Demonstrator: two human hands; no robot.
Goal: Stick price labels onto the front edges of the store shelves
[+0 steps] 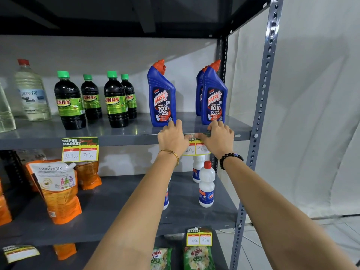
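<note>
A yellow and green price label [196,149] lies against the front edge of the grey upper shelf [124,140], below the blue Harpic bottles [161,98]. My left hand [172,138] presses its left end, fingers hooked over the shelf edge. My right hand [218,138] presses its right end the same way. The label's top strip is mostly hidden by both hands. Another label [80,149] hangs further left on the same edge, and a third label [199,237] hangs on the shelf edge below.
Dark Sunny bottles [70,102] and clear bottles [32,92] stand on the upper shelf. White bottles [206,185] and orange Santoor pouches [56,191] sit on the middle shelf. Green Wheel packs [197,258] are lowest. A perforated upright post [259,123] is at right.
</note>
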